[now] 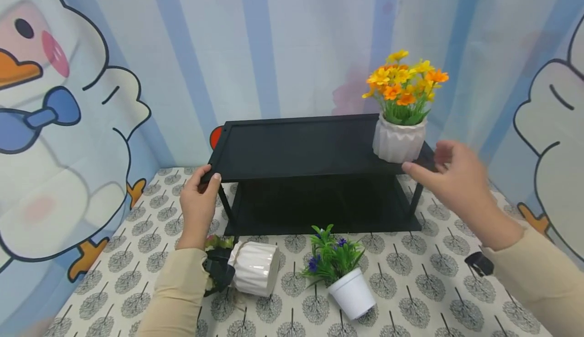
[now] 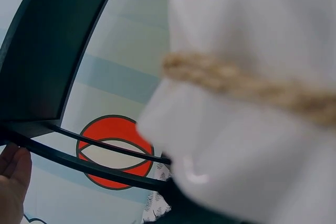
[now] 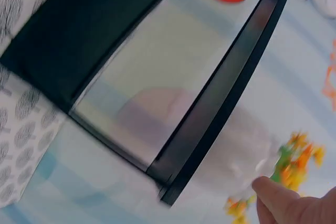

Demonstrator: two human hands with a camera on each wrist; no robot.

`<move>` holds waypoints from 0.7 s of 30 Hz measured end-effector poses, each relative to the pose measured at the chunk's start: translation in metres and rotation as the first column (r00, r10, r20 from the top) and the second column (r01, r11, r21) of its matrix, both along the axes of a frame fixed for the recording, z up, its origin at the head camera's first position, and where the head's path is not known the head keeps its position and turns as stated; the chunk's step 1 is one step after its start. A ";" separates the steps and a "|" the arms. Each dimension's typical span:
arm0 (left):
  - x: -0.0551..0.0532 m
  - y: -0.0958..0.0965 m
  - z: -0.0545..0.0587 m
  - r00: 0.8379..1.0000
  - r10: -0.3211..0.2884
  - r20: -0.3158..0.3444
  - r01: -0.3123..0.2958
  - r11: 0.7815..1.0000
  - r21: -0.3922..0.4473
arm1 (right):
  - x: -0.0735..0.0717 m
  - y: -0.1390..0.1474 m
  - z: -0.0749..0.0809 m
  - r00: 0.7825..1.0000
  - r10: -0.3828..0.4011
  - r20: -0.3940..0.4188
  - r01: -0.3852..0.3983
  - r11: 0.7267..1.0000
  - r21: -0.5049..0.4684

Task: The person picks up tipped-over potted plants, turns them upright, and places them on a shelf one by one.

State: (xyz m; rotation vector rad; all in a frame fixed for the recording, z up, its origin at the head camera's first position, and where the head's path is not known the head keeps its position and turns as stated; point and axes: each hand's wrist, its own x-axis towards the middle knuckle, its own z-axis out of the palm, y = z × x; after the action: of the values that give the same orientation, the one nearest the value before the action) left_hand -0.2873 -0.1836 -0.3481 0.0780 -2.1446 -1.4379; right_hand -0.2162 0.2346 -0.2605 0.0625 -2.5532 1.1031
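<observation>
Flowerpot (image 1: 398,142) with yellow and orange blooms (image 1: 406,83) stands upright on the right end of the black shelf (image 1: 292,147), just left of your right hand (image 1: 461,185) — the nearer one, fingers loosely bent around nothing; whether its thumb touches pot or shelf, you can't tell. The shelf's long axis runs left to right; your left hand (image 1: 197,210) pinches its front-left corner. Your left sleeve (image 1: 175,294) partly hides a plant in the ribbed pot (image 1: 257,267) lying sideways.
</observation>
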 end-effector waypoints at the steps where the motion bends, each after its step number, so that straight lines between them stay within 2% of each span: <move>1: 0.000 0.000 0.000 1.000 -0.002 -0.001 0.002 1.000 0.001 | 0.004 -0.004 -0.002 1.000 0.012 0.019 -0.013 1.000 0.021; 7: 0.003 0.000 -0.001 1.000 -0.016 0.015 0.016 1.000 0.019 | 0.026 -0.026 -0.019 0.985 0.106 0.139 -0.122 0.986 0.111; 13: 0.003 0.001 0.000 1.000 -0.016 0.018 0.015 1.000 0.017 | 0.038 -0.044 -0.040 0.949 0.214 0.230 -0.230 0.972 0.047; 17: 0.003 0.001 0.001 1.000 -0.019 0.008 0.019 1.000 0.016 | 0.042 -0.049 -0.054 0.927 0.237 0.289 -0.252 0.968 0.014; 21: 0.002 0.001 0.001 1.000 -0.017 -0.006 0.017 1.000 0.012 | 0.045 -0.054 -0.071 0.895 0.251 0.368 -0.263 0.965 -0.020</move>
State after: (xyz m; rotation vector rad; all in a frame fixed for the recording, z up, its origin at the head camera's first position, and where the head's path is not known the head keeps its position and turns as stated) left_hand -0.2852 -0.1824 -0.3474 0.0606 -2.1373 -1.4587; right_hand -0.1708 0.1810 -0.3313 0.2280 -2.9644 1.2750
